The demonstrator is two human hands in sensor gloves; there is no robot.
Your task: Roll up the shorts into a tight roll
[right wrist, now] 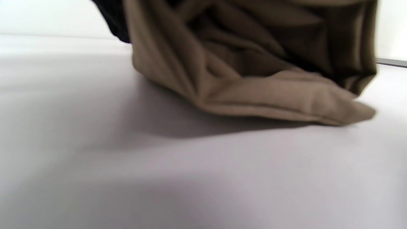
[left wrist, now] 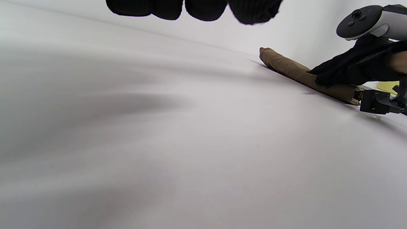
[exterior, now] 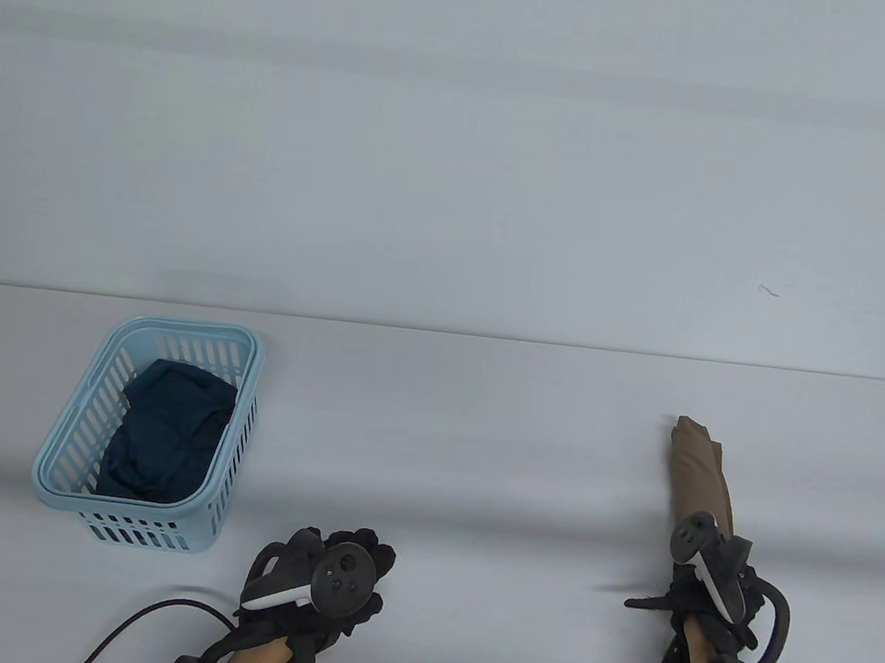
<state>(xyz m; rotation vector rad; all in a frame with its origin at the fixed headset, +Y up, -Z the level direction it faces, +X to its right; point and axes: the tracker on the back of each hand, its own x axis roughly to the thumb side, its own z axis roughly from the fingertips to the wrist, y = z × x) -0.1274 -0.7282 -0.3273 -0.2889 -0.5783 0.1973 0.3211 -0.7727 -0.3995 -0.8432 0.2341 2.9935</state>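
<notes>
Shorts (exterior: 699, 469) lie rolled at the table's (exterior: 480, 429) right side. Our right hand (exterior: 708, 576) grips the near end; our left hand (exterior: 325, 578) idles, fingers loosely curled, holding nothing. Rolling seems finished; next we tighten or let go.

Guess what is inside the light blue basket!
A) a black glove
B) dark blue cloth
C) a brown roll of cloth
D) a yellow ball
B: the table view shows crumpled dark blue cloth lying inside the light blue basket, while the brown rolled shorts lie far over on the table's other side, under the right hand.
</notes>
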